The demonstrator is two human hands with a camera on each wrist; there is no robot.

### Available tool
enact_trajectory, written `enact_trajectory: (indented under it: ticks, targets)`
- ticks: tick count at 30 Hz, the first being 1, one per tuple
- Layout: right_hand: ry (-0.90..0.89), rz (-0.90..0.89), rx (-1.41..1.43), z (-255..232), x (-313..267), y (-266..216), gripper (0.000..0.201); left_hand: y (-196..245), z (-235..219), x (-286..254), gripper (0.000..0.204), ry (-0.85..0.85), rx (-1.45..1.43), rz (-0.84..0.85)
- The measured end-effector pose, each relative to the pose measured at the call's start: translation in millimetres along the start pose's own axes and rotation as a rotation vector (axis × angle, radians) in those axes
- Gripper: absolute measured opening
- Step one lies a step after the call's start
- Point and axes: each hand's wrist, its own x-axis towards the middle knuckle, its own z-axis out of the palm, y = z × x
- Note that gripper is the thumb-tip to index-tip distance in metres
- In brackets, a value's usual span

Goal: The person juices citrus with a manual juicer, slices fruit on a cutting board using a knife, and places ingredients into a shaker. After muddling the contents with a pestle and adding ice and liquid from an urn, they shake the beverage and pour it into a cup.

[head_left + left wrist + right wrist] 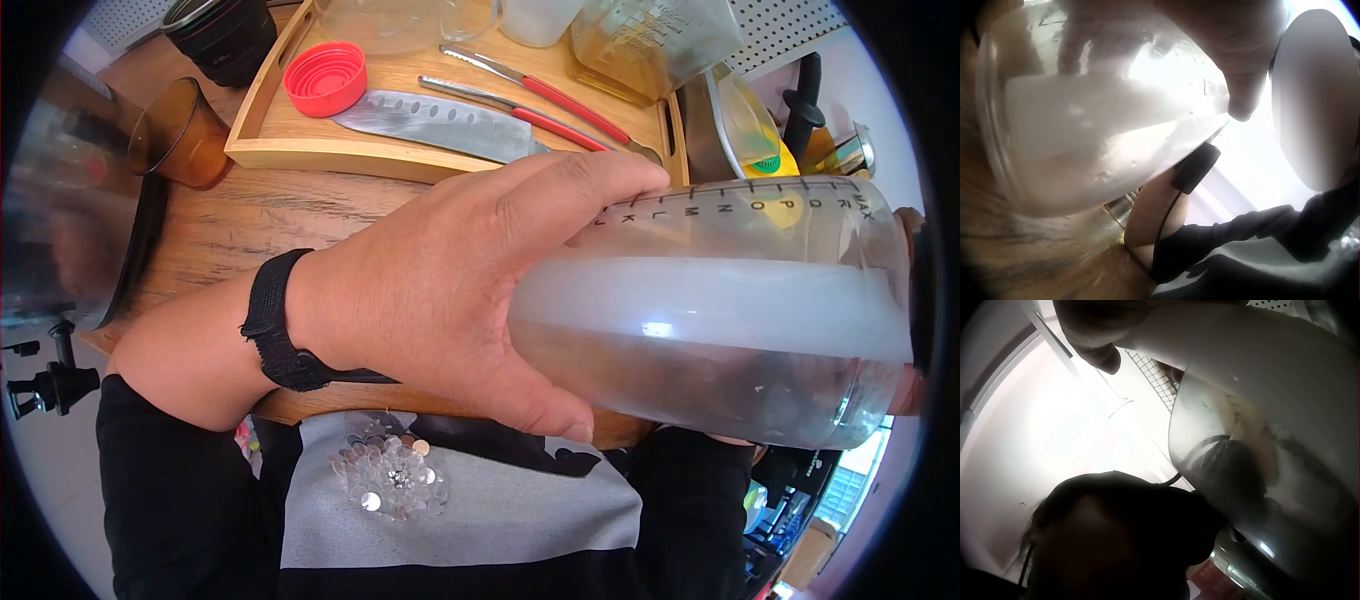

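Observation:
A clear cylindrical container (700, 310), with a row of letters and "MAX" along its upper side, is held on its side above my lap, a milky band showing through its wall. My left hand (440, 270) grips the near end, thumb and fingers spread around it; in the left wrist view that hand (1235, 56) is on the container (1097, 137). At the far end, mostly hidden, my right hand (906, 388) shows only in part. The right wrist view has this hand's fingers (1100, 347) bent over the container (1260, 381).
A wooden tray (330, 158) holds a red collapsible cup (325, 78), a knife (430, 125), red-handled tools (570, 105) and a jug of amber liquid (650, 50). An amber glass (185, 135) and black lens-like cup (222, 40) stand left of it.

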Motion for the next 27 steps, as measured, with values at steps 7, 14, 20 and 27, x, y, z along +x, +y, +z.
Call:
enact_trajectory:
  ticks: [7,14,20,27]
  targets:
    - [-0.027,-0.103,0.185,-14,-3,8,0.053,0,2,0,0.097,0.009,-0.04,-0.007]
    - [-0.029,-0.085,0.113,-11,-2,11,0.053,-1,2,0,0.097,0.014,-0.069,-0.001]
    - [0.01,-0.11,0.111,-6,-1,10,0.052,0,2,1,0.097,0.017,-0.068,0.004]
    - [-0.051,-0.078,0.171,-20,-1,1,0.053,0,4,0,0.097,0.015,-0.062,0.0]
